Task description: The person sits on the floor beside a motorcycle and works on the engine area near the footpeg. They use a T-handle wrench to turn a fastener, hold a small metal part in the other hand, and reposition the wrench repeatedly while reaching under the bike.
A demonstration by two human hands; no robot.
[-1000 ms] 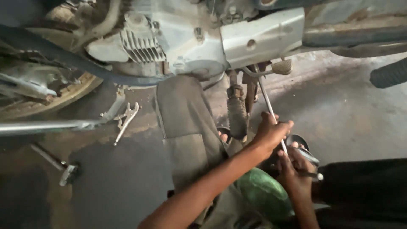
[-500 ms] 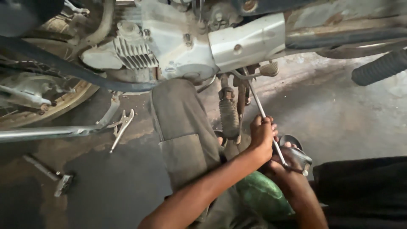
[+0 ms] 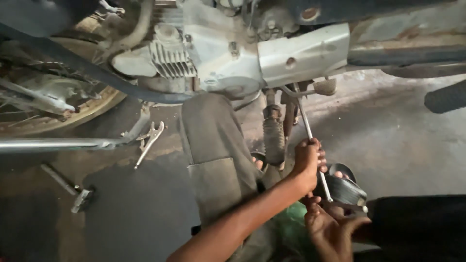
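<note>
A: Head view, the only one. What's clear?

B: The left hand (image 3: 307, 162) is closed in a fist around a thin metal rod (image 3: 310, 138), which slants up to the underside of the motorbike engine (image 3: 218, 53). The rod's top end is lost among the brackets by the footpeg (image 3: 324, 86); I can't tell what it meets there.

A: And the right hand (image 3: 330, 228)?

B: Lower down, palm up, fingers half curled under a dark round metal part (image 3: 344, 190). It touches the part, but whether it truly grips it I cannot tell. The rod's lower end crosses in front of that part.

A: Anything cut off?

B: Plenty. The wheel (image 3: 53, 104) runs off the left edge, the bike's top is out of frame, and the right forearm vanishes behind a dark shape at lower right. A green thing (image 3: 291, 225) under the arms is too hidden to name.

A: The floor?

B: Pliers (image 3: 149, 140) lie beside a grey cloth (image 3: 218, 155); a hammer (image 3: 68, 187) lies well apart, dim in shadow.
</note>
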